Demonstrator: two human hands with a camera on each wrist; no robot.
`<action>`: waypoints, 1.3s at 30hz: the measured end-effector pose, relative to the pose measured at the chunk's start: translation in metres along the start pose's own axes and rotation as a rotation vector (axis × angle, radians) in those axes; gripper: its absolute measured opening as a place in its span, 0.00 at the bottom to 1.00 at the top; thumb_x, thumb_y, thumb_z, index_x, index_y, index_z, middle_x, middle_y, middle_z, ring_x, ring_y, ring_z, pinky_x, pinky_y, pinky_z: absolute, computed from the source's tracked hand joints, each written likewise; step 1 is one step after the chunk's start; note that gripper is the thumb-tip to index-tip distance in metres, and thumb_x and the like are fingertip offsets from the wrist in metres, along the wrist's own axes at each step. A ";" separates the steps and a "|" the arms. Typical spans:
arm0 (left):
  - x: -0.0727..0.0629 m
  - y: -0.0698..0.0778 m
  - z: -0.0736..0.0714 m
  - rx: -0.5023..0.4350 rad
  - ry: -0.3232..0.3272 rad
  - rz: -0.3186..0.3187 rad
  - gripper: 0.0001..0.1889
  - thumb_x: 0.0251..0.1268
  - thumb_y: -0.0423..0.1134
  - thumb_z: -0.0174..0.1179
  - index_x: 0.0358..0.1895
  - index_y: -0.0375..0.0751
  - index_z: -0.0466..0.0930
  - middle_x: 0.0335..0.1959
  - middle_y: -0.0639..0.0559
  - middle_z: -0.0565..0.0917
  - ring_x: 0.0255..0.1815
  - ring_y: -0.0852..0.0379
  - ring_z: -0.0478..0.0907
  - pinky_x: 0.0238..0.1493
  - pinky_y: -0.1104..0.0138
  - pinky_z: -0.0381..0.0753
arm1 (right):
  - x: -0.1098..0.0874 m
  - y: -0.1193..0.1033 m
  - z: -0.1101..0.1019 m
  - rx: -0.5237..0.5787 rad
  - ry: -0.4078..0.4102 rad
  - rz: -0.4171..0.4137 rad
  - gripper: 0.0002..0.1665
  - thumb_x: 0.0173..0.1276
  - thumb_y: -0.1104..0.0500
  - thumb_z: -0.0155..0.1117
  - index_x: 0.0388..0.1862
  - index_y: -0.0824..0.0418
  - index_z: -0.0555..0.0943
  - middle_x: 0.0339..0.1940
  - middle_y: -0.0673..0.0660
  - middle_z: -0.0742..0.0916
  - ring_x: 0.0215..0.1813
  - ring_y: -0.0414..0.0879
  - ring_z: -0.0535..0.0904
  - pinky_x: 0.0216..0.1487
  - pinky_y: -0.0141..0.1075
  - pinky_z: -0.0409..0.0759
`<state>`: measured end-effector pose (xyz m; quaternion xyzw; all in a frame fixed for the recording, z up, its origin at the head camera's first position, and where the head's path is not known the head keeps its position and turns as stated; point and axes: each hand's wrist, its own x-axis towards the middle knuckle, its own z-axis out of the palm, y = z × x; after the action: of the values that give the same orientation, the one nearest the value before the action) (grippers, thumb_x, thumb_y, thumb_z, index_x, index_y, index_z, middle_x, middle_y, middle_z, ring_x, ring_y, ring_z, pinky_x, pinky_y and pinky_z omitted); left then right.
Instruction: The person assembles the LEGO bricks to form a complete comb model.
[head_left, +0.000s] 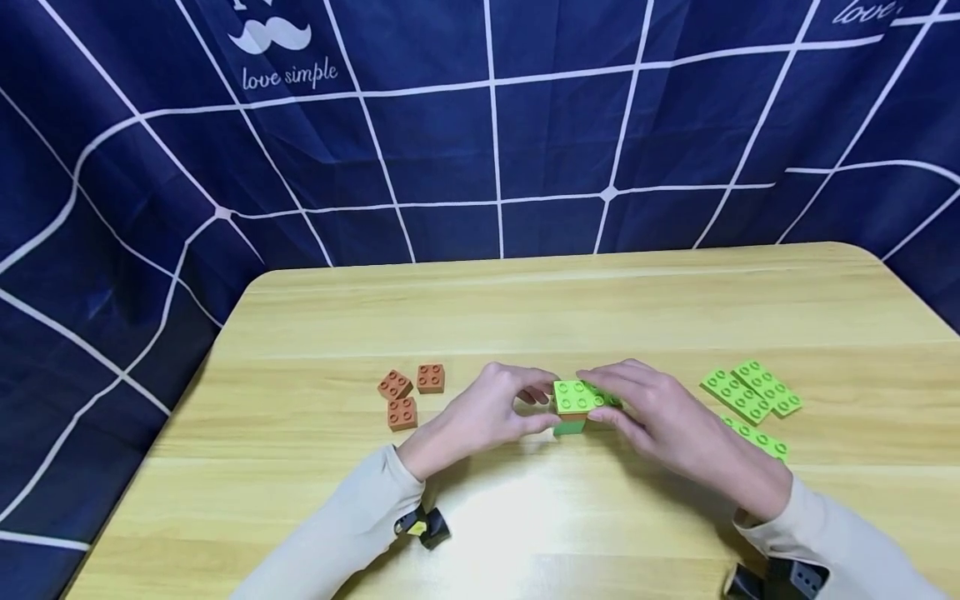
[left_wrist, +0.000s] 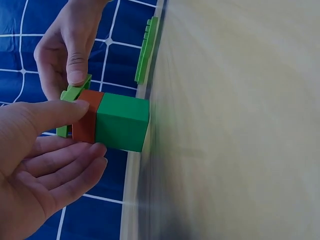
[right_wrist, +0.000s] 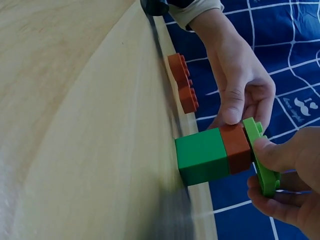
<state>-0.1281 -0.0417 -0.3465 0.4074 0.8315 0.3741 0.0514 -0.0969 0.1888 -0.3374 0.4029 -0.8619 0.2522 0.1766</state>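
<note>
A small stack stands on the table: a green block (left_wrist: pixel 122 122) at the bottom, an orange brick (right_wrist: pixel 235 148) over it and a light green studded plate (head_left: pixel 573 397) on top. The plate reaches out past the orange brick on the right side. My left hand (head_left: pixel 487 417) pinches the orange brick from the left, its thumb laid on one face and its fingers on the opposite side. From the right, my right hand (head_left: pixel 667 417) grips the overhanging end of the plate between thumb and fingers, which cover part of its studs.
Left of the stack lie several orange bricks (head_left: pixel 402 413), in a loose group. To the right, behind my right hand, are several light green plates (head_left: pixel 767 387). A dark blue curtain with white lines (head_left: pixel 555 133) hangs behind the wooden table (head_left: pixel 525 317).
</note>
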 end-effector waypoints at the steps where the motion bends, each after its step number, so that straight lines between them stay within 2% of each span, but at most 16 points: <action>1: 0.000 0.000 0.000 0.003 0.004 0.002 0.19 0.58 0.35 0.69 0.52 0.32 0.80 0.41 0.44 0.87 0.38 0.54 0.85 0.42 0.78 0.81 | 0.000 0.000 -0.001 0.003 0.002 0.010 0.22 0.67 0.55 0.65 0.54 0.68 0.80 0.46 0.59 0.86 0.46 0.51 0.83 0.44 0.44 0.85; 5: 0.001 0.000 0.002 0.014 -0.001 0.012 0.19 0.59 0.33 0.68 0.53 0.30 0.79 0.42 0.43 0.86 0.38 0.54 0.85 0.42 0.79 0.80 | -0.001 0.001 -0.003 0.010 0.015 0.040 0.23 0.61 0.59 0.70 0.52 0.68 0.80 0.44 0.58 0.87 0.45 0.50 0.83 0.44 0.43 0.85; 8: 0.003 0.001 0.004 0.020 -0.008 0.020 0.20 0.59 0.33 0.67 0.54 0.30 0.78 0.43 0.43 0.86 0.40 0.54 0.85 0.44 0.79 0.80 | -0.003 0.002 -0.003 0.010 0.020 0.036 0.22 0.60 0.59 0.70 0.51 0.68 0.81 0.44 0.59 0.87 0.45 0.51 0.83 0.44 0.43 0.85; 11: 0.004 0.001 0.006 0.044 -0.008 0.023 0.20 0.59 0.33 0.67 0.55 0.31 0.78 0.45 0.43 0.86 0.43 0.55 0.85 0.46 0.80 0.79 | -0.004 0.002 -0.002 0.010 0.017 0.023 0.21 0.62 0.58 0.69 0.51 0.69 0.81 0.45 0.60 0.87 0.46 0.52 0.83 0.44 0.44 0.85; 15: 0.003 0.000 0.007 0.059 -0.001 -0.009 0.21 0.58 0.34 0.68 0.55 0.32 0.78 0.46 0.43 0.86 0.44 0.56 0.84 0.48 0.78 0.79 | -0.003 0.003 0.000 0.015 0.015 0.010 0.21 0.66 0.55 0.65 0.52 0.69 0.81 0.45 0.61 0.87 0.46 0.53 0.83 0.44 0.44 0.85; 20: 0.001 -0.002 0.004 0.034 0.022 -0.047 0.23 0.55 0.33 0.68 0.55 0.31 0.78 0.42 0.44 0.86 0.44 0.53 0.83 0.49 0.74 0.80 | 0.002 0.003 0.001 0.029 0.024 -0.010 0.24 0.70 0.49 0.59 0.52 0.69 0.81 0.45 0.61 0.87 0.46 0.54 0.83 0.45 0.46 0.85; 23: 0.002 -0.004 0.003 0.012 0.027 -0.054 0.23 0.52 0.33 0.68 0.53 0.30 0.79 0.41 0.45 0.86 0.43 0.54 0.83 0.49 0.74 0.80 | 0.004 0.004 0.001 0.031 0.025 -0.018 0.25 0.70 0.48 0.58 0.51 0.68 0.82 0.44 0.61 0.87 0.45 0.54 0.84 0.44 0.46 0.85; 29: 0.006 -0.003 -0.001 0.025 -0.004 -0.057 0.24 0.51 0.32 0.69 0.54 0.30 0.78 0.43 0.45 0.86 0.45 0.53 0.82 0.50 0.73 0.79 | 0.003 0.002 -0.001 0.010 0.023 -0.014 0.27 0.72 0.46 0.55 0.51 0.68 0.82 0.44 0.61 0.87 0.44 0.55 0.84 0.43 0.47 0.85; 32: 0.007 0.000 -0.004 0.033 -0.005 -0.035 0.24 0.54 0.35 0.70 0.56 0.32 0.78 0.47 0.45 0.85 0.47 0.53 0.82 0.52 0.72 0.79 | 0.002 0.001 -0.001 0.006 0.026 -0.009 0.29 0.73 0.44 0.52 0.51 0.69 0.82 0.44 0.62 0.87 0.44 0.55 0.84 0.42 0.47 0.85; 36: 0.004 0.005 -0.007 0.040 0.043 0.046 0.21 0.59 0.40 0.68 0.54 0.34 0.80 0.49 0.46 0.84 0.49 0.53 0.82 0.53 0.73 0.78 | 0.001 0.000 0.002 0.000 0.023 -0.019 0.31 0.74 0.44 0.48 0.51 0.71 0.81 0.44 0.64 0.87 0.45 0.57 0.84 0.43 0.46 0.85; 39: 0.001 0.009 -0.007 0.077 0.076 0.077 0.18 0.63 0.42 0.66 0.52 0.34 0.81 0.49 0.45 0.85 0.51 0.53 0.82 0.56 0.73 0.77 | 0.002 -0.001 0.003 -0.004 0.017 -0.027 0.32 0.75 0.43 0.47 0.51 0.71 0.81 0.44 0.64 0.86 0.45 0.57 0.84 0.44 0.46 0.85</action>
<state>-0.1264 -0.0416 -0.3352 0.4263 0.8303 0.3587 -0.0106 -0.0976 0.1851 -0.3384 0.4117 -0.8555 0.2516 0.1882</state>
